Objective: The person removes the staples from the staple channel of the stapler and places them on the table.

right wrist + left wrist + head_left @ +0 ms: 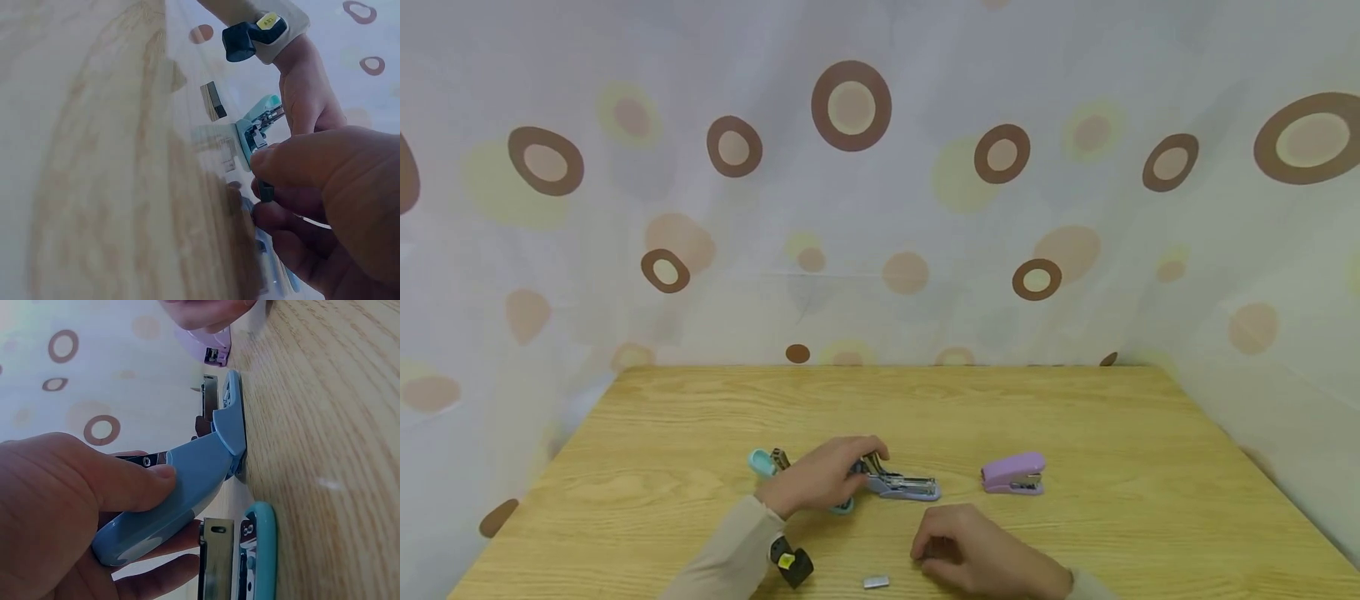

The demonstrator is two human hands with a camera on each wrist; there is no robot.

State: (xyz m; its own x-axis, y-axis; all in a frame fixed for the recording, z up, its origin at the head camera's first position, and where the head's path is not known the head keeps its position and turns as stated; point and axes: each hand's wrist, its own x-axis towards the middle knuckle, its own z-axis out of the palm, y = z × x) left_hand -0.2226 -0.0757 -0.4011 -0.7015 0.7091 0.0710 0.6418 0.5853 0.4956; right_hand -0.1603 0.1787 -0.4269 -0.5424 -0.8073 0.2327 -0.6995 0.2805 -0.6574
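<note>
My left hand (823, 477) grips the raised top cover of a blue stapler (197, 472), its thumb along the cover's side. The blue stapler's base, with its metal staple channel in view, lies on the table. Right beside it, partly behind my left hand, is an opened teal stapler (265, 550). My right hand (973, 546), just in front of the blue stapler, pinches a small dark strip of staples (265, 190) between thumb and fingers. Another strip of staples (876, 582) lies on the table near the front edge of the head view.
A closed purple stapler (1015, 473) stands to the right on the wooden table (1097, 425). Behind and at both sides hangs a patterned curtain (880, 208). A black device with a yellow label (790, 562) is strapped at my left wrist.
</note>
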